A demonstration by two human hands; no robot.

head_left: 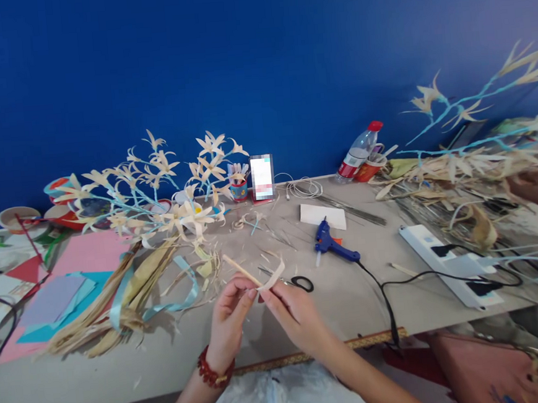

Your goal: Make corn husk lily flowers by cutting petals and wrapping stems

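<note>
My left hand (234, 305) pinches the near end of a thin pale stick (238, 267), which points up and to the left. Close beside it, the fingers of my right hand (292, 311) are closed on a curved strip of dried husk (275, 277). The two pieces meet between my fingertips, and I cannot tell whether they are joined. Just beyond my right hand lie scissors (302, 283) with black handles, partly covered. A blue glue gun (332, 244) rests on the table to the right, its cord running to the power strip.
Husk flowers on blue stems (146, 180) stand at the back left. Bundled dried husks (95, 302) lie left, over coloured paper (71, 298). A white power strip (442, 265), a tilted bottle (358, 151) and a lit phone (261, 177) are also there. Another person's hand (531, 187) reaches in at right.
</note>
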